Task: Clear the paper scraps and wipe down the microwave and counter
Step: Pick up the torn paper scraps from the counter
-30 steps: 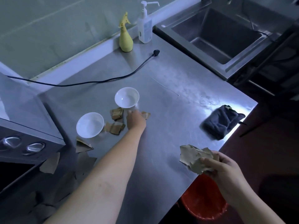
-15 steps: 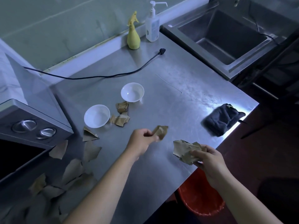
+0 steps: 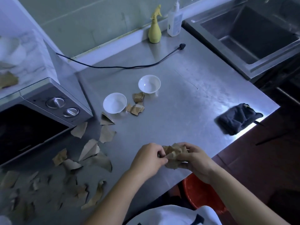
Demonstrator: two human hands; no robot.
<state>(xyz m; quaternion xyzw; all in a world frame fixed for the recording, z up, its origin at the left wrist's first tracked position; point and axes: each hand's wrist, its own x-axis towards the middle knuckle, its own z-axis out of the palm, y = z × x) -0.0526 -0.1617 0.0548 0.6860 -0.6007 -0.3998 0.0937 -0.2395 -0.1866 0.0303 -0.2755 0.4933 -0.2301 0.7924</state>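
- Tabletop (image 3: 186, 111): brushed stainless steel, scuffed, filling the middle of the frame.
- Microwave (image 3: 40, 114): grey casing, dark door glass, two round metal knobs; stood at the left of the frame with its front facing lower right. One brown scrap (image 3: 8, 80) lay on its top.
- Sink (image 3: 253, 34): steel basin, upper right.
- Loose paper scraps (image 3: 90, 150): brown, torn, flat or curled, some triangular. They were scattered in a band running from the microwave's front corner down to the lower left of the frame. A small cluster (image 3: 136, 104) lay between the bowls.
- Red bin (image 3: 201, 194): plastic, below the tabletop's near edge, partly hidden by the arms.
- Left hand (image 3: 148, 159) and right hand (image 3: 196, 161): both curled round the paper wad, just above the tabletop's near edge, lower centre.
- Dark cloth (image 3: 237, 118): soft, bunched, at the right edge of the tabletop, long axis roughly left to right.
- Two white bowls (image 3: 115, 105) (image 3: 149, 83): round, glossy, upright, centre.
- Paper wad (image 3: 174, 154): crumpled brown lump, with no clear long axis.
- Yellow spray bottle (image 3: 155, 28) and clear pump bottle (image 3: 174, 21): upright by the back wall.
- Black cord (image 3: 129, 67): ran left to right, its plug (image 3: 182, 45) lying loose.
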